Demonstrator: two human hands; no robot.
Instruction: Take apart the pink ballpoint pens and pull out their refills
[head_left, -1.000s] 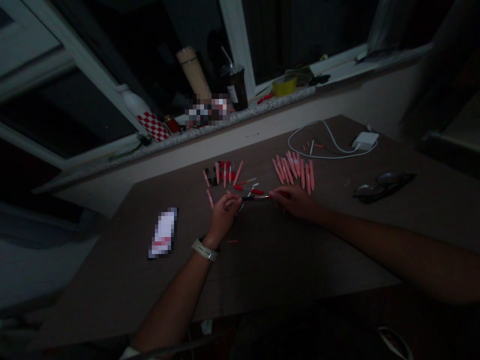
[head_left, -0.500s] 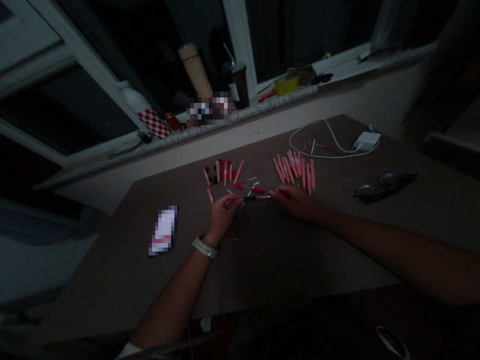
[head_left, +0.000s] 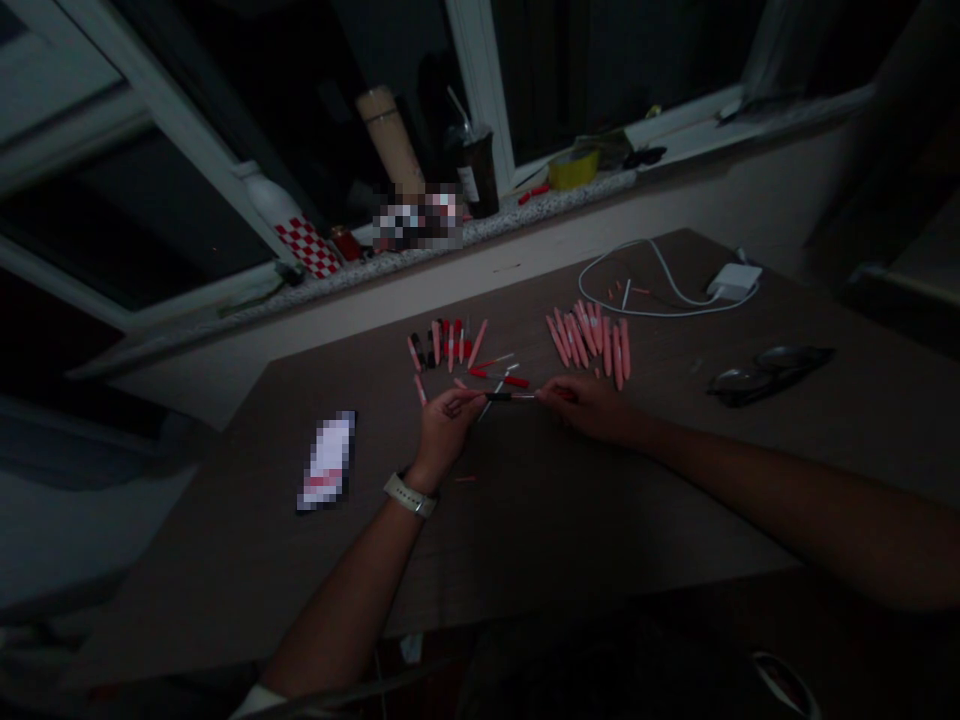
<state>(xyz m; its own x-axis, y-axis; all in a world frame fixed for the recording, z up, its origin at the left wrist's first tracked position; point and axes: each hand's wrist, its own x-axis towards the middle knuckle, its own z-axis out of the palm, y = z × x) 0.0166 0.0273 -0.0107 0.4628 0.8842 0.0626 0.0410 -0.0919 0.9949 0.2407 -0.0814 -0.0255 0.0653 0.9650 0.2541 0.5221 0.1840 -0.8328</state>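
Note:
My left hand is closed on a pen with a black grip section, held level above the table. A thin pale shaft, which looks like a pen refill, runs from the black end to my right hand. That hand pinches the shaft, and some red shows between its fingers. Just beyond lie a red pen part and a few thin refills. Pink pen barrels lie in a row behind my right hand. Behind my left hand is a group of pink, red and black pen pieces.
A phone lies left of my left wrist. Eyeglasses and a white charger with its looped cable are at the right. A bottle, a cup and yellow tape stand on the windowsill.
My right hand has shifted slightly left, closer to my left hand, and less of the thin shaft shows between them. My left hand stays in place.

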